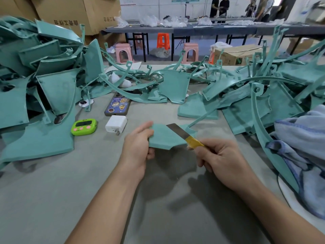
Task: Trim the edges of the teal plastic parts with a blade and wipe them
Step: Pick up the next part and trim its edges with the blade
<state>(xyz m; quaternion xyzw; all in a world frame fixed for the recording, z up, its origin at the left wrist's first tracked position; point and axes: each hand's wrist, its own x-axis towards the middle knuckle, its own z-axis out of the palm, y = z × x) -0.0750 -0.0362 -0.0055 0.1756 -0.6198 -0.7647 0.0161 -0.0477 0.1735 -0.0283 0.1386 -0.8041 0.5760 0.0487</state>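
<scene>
My left hand (139, 147) grips the left edge of a flat teal plastic part (165, 137), held just above the grey table (70, 182). My right hand (218, 159) grips a steel blade (177, 131) by its yellow-taped handle (194, 142). The blade lies across the top face of the part, pointing up and left. A blue-grey cloth (302, 141) is bunched at the right edge of the table.
Heaps of teal parts rise on the left (44, 76) and on the right (263, 95). A green timer (84, 127), a white charger (116, 123) and a phone (117, 105) lie ahead of my hands. Stools, cardboard boxes and people stand beyond the table.
</scene>
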